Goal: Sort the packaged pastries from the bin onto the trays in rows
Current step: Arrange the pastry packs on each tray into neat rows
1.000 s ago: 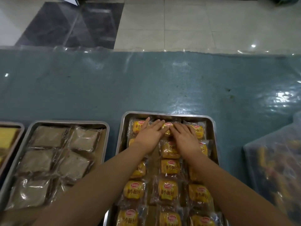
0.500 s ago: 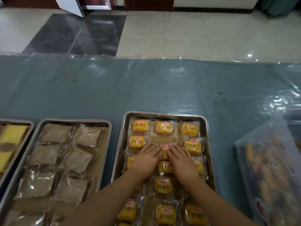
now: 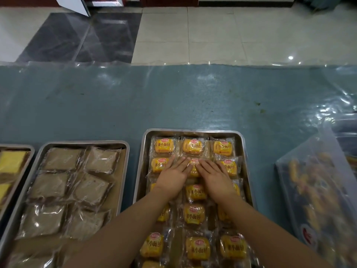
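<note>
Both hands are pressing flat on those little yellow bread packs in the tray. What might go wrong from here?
Two risks, I'd guess. The left hand and right hand press flat on the yellow bread packs; the slippery wrappers overlap, so pushing one may nudge its neighbours out of line. The steel tray also looks nearly full, so packs crowded against the rim may ride up over one another.
</note>
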